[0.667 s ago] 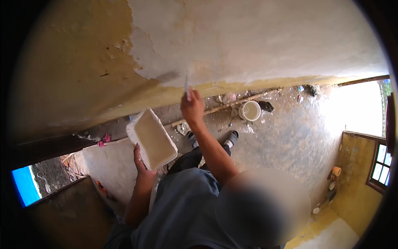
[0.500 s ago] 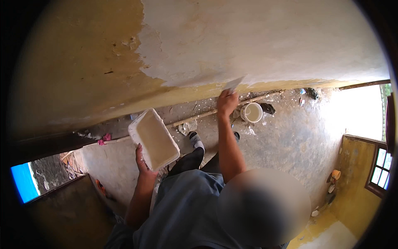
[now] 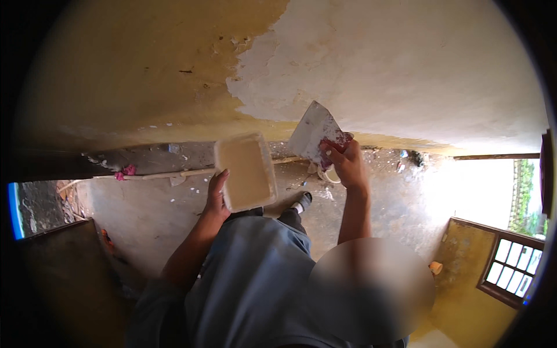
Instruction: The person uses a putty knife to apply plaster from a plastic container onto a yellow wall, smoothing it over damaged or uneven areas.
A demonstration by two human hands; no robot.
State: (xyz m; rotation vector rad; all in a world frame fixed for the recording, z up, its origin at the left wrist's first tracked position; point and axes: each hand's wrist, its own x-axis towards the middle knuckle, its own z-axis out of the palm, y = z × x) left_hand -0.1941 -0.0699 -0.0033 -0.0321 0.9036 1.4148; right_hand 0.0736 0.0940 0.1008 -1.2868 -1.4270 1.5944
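My left hand (image 3: 217,196) grips the lower left edge of a white rectangular tub (image 3: 246,168), its thumb over the rim. The tub's inside looks coated or filled with a cream-coloured paste; which of the two I cannot tell. In my right hand (image 3: 350,165) is a wide putty knife (image 3: 315,130), its broad blade smeared with white and pointing up and left. The blade shows in front of the wall, to the right of the tub; contact with the wall cannot be made out. The wall (image 3: 371,64) is whitish on the right, peeling yellow on the left.
A long bamboo pole (image 3: 194,172) lies along the wall's foot, with a pink cloth (image 3: 126,171) near its left end. Behind my right hand a white bucket (image 3: 332,176) is mostly hidden. A barred window (image 3: 513,265) is at the right.
The tub has moved right and been turned more upright. My right hand has drawn nearer and right, turning the putty knife so its blade's broad face shows. My view has shifted too.
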